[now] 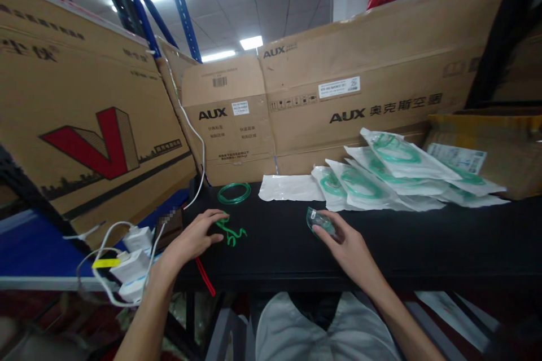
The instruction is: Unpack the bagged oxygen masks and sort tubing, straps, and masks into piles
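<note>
Workshop | blue racking [181, 8] | cardboard walls [381, 67] (AUX-printed) | black workbench [271, 248] | heaped pouches [393, 180]

Here's the black bench [271, 254]: coiled green tubing [234, 201] at the back, tangled green strap [231, 233] before it, flat white pouch [290, 188], tubing-filled pouches [392, 176] heaped beside that.

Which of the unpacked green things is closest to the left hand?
The crinkled green cord, right at the left hand. The round green tubing coil lies farther back on the table, and the clear greenish piece is in the right hand.
</note>
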A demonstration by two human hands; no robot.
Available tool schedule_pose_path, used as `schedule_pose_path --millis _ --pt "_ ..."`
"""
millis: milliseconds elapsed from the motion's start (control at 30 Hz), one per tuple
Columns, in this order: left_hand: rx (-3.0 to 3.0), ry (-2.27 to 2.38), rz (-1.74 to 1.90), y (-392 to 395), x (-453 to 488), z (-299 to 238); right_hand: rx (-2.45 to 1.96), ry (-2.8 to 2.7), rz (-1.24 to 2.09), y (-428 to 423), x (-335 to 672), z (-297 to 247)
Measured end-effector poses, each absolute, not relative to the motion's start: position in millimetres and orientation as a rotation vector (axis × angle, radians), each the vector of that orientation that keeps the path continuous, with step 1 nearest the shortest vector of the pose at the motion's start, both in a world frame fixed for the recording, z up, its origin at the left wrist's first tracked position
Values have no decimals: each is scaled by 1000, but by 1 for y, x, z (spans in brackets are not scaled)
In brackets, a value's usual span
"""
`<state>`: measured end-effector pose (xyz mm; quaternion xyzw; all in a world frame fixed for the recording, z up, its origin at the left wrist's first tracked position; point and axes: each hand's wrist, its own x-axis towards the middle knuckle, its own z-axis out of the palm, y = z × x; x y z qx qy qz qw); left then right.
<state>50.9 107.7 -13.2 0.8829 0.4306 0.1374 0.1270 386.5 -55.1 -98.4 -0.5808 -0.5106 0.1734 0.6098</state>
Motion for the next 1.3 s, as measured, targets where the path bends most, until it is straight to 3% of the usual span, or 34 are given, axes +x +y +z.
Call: schedule_pose_path --millis 333,500,767,1300 --pt "2637 1332 248 105 59 -33 -1324 -1235 367 -58 384 -95" --pt "2663 1377 611 74 86 -13 -1318 -1260 344 -60 383 -94" --pt "2032 603 586 44 205 -22 -1254 -1258 274 -59 384 -97" --pt "1773 477 580 44 210 -44 -1200 -1207 559 -61 384 -93"
